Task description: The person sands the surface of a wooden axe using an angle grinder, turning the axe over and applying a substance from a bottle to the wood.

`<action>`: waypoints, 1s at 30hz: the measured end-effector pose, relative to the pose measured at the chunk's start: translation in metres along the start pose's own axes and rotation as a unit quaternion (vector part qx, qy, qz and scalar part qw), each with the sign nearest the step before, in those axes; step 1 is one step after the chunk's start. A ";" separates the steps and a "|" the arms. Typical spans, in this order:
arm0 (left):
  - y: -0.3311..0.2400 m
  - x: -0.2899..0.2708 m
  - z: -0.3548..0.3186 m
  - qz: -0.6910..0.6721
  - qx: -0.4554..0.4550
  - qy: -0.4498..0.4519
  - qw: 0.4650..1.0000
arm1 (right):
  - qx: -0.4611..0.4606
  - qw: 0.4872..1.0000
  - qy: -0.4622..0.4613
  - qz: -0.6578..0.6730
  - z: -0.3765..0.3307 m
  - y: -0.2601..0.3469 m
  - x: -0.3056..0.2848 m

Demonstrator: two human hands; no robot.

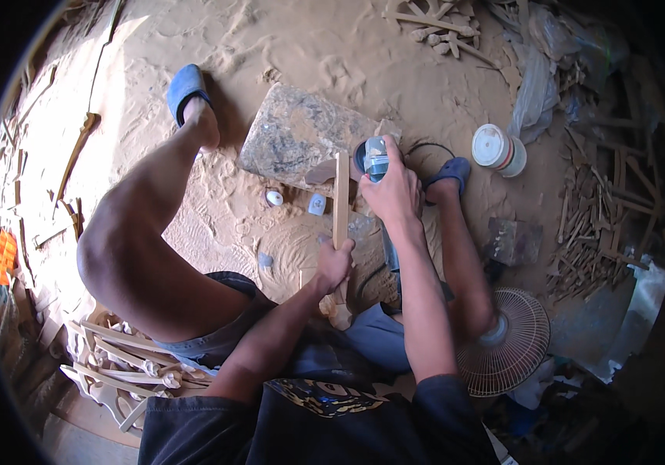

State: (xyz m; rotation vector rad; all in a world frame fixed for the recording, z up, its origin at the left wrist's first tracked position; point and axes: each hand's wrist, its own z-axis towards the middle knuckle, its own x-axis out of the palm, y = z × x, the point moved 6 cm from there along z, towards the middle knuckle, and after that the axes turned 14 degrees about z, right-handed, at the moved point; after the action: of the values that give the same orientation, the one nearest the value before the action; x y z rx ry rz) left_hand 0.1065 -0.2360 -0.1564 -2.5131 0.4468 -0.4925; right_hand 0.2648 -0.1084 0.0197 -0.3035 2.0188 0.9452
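Between my legs, by the block (293, 128): one wooden bar (341, 203), probably light and stiff, best held low, clear of the power tool (376, 161). My left hand (335, 264): wrapped round its lower part. My right hand (396, 192): clasping the power tool.

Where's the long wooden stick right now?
In the head view, the wooden stick is near the middle, gripped by the left hand, just left of the blue tool in the right hand.
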 end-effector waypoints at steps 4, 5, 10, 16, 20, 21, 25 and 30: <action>-0.001 0.000 0.000 0.004 0.006 0.004 1.000 | 0.003 1.000 -0.018 0.007 0.001 -0.025 -0.002; -0.003 0.001 -0.001 0.005 0.006 0.004 1.000 | 0.009 0.999 -0.041 0.010 0.002 -0.032 -0.009; -0.001 0.002 0.001 -0.023 0.000 0.007 1.000 | 0.024 0.998 -0.046 0.025 -0.004 -0.046 -0.015; -0.004 0.001 -0.003 -0.019 -0.001 0.014 1.000 | -0.007 0.999 -0.018 0.034 -0.017 -0.039 -0.003; -0.003 0.004 -0.002 -0.016 -0.002 0.024 1.000 | 0.039 0.997 -0.061 0.030 -0.013 -0.060 -0.019; -0.004 0.001 0.001 0.021 0.010 0.015 1.000 | 0.039 0.997 -0.063 0.035 -0.014 -0.063 -0.024; -0.006 -0.017 0.009 0.040 -0.015 -0.002 0.999 | 0.098 0.992 -0.069 0.034 -0.029 -0.076 -0.045; -0.064 -0.012 0.023 0.180 0.138 -0.049 0.973 | -0.062 0.936 -0.186 0.292 -0.068 -0.149 -0.079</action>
State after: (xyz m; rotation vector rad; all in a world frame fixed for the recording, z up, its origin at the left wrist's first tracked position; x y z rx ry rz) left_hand 0.1190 -0.1700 -0.1418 -2.1158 0.7238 -0.2670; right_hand 0.3492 -0.2692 0.0292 0.4149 1.7156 1.3776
